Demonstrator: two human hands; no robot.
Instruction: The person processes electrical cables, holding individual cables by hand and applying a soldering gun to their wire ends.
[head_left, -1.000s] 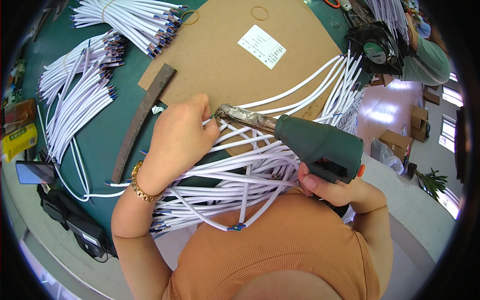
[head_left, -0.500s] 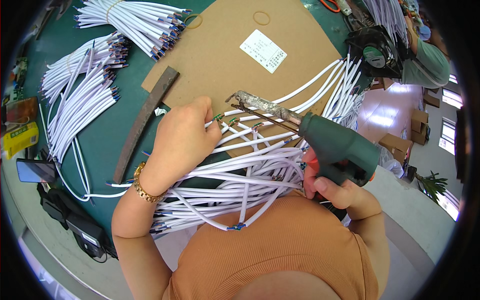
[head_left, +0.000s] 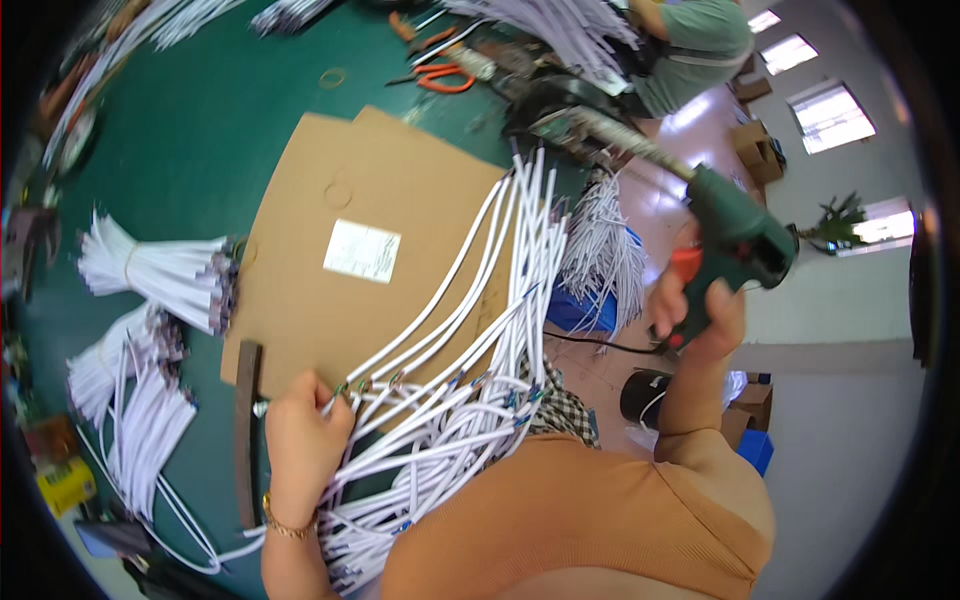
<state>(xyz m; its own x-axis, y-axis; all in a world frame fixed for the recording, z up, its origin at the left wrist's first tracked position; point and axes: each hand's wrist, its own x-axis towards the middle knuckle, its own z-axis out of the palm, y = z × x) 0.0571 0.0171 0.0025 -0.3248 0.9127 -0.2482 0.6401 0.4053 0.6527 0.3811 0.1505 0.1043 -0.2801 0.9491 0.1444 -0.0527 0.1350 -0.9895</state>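
Observation:
My right hand (head_left: 698,318) is wrapped round the grip of a green soldering gun (head_left: 738,225). The gun's pale metal barrel points up and left, its tip blurred over a dark round device (head_left: 560,105) at the table's far edge. My left hand (head_left: 308,430), with a gold-coloured wrist chain, pinches the end of a white cable (head_left: 405,312). Stripped joints with green and brown cores lie just right of those fingers. A tangled heap of white cables (head_left: 430,470) spreads beside my left hand, against my body.
Brown cardboard (head_left: 290,220) with a white label covers the table's middle. A dark metal bar (head_left: 246,430) lies left of my left hand, near bundled white cables (head_left: 150,265). Orange-handled pliers (head_left: 445,78) lie at the back. A person in green (head_left: 700,45) works at the far right.
The soldering gun has moved from over the cable joints, up and right, to the dark device. The view has swung right. My left hand keeps its pinch at the joints.

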